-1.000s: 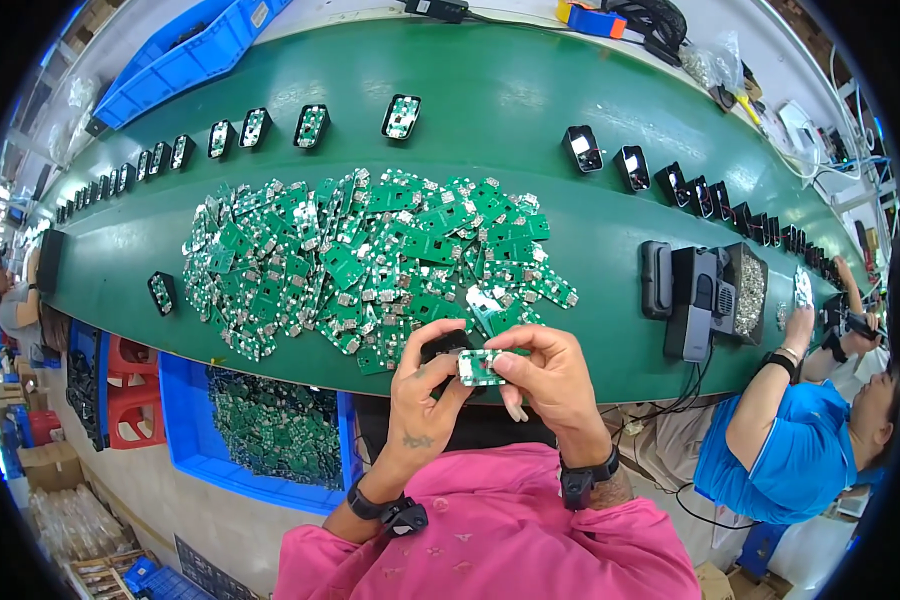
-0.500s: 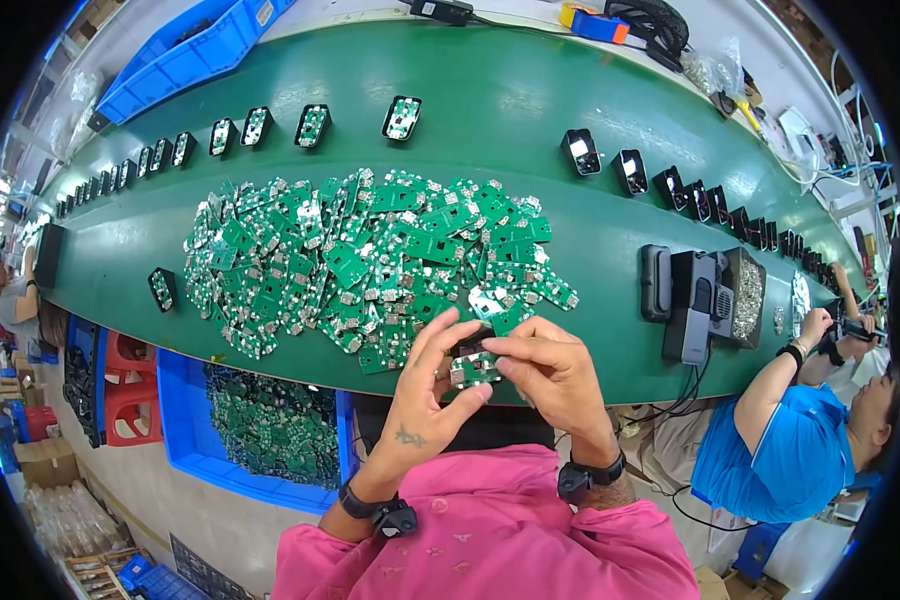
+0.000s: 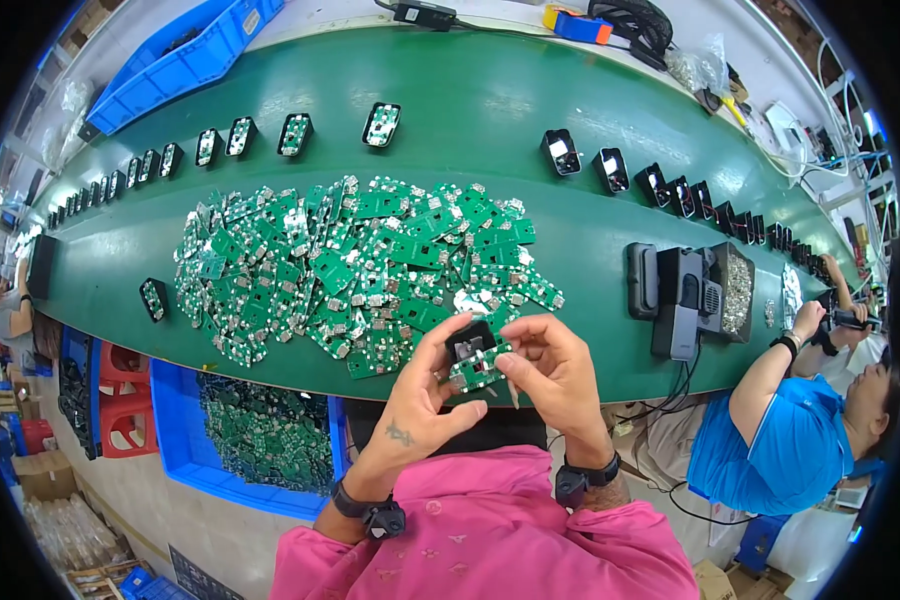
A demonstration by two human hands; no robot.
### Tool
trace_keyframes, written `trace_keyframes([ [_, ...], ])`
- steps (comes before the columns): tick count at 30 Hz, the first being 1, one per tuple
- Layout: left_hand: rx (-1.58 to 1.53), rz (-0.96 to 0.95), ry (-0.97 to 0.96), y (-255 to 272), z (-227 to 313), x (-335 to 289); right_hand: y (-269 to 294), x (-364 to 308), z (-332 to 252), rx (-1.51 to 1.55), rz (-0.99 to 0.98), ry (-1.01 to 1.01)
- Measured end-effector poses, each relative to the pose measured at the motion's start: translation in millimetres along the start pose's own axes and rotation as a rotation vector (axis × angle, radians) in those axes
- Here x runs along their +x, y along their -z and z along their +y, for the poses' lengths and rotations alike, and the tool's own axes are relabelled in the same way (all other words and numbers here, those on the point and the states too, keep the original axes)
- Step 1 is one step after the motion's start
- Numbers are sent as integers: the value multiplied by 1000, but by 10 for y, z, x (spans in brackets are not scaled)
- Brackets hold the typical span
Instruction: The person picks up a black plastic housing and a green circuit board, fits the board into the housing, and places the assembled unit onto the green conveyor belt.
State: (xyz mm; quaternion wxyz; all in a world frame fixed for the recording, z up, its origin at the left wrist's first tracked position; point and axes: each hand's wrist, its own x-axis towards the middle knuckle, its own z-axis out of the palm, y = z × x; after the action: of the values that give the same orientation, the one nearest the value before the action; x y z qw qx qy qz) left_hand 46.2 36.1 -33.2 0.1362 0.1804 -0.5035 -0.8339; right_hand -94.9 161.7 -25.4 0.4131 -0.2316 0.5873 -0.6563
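Observation:
Between my hands, just over the near table edge, are a black plastic housing (image 3: 467, 340) and a green circuit board (image 3: 477, 370) at its near side. My left hand (image 3: 423, 397) holds the housing from the left, its thumb reaching under the board. The fingers of my right hand (image 3: 550, 372) grip the board's right end. Whether the board is seated in the housing I cannot tell. Beyond my hands spreads a big heap of loose green circuit boards (image 3: 350, 265). A single black housing with a board in it (image 3: 154, 299) lies left of the heap.
Housings with boards (image 3: 381, 125) line the belt's far left; open black housings (image 3: 561, 152) line its far right. A grey boxy device (image 3: 678, 310) stands near a tray of small metal parts (image 3: 736, 290). A blue bin of boards (image 3: 185, 440) sits below. A co-worker in blue (image 3: 775, 440) works at right.
The board has tilted and the housing shows more clearly behind it. My right fingers have shifted along the board. The whole view has moved slightly.

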Motion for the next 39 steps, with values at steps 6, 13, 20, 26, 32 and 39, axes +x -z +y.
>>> trace_keyframes([
  [6, 19, 7, 46, -29, -52, 64, 33, 15, -71, -471, 14, 262],
  [13, 119, 167, 32, -39, -60, 4, -164, 52, 116, -529, 97, 512],
  [20, 50, 125, -7, -119, -192, 74, -216, -84, 199, -474, 179, 479],
  [26, 226, 252, -207, -233, -113, 86, -316, -245, 53, -961, 450, 652],
  [32, 279, 373, -235, -160, -100, 32, -313, -54, 111, -857, 322, 715],
  [39, 497, 230, -275, -24, 65, -77, -270, -13, -128, -903, 29, 645],
])
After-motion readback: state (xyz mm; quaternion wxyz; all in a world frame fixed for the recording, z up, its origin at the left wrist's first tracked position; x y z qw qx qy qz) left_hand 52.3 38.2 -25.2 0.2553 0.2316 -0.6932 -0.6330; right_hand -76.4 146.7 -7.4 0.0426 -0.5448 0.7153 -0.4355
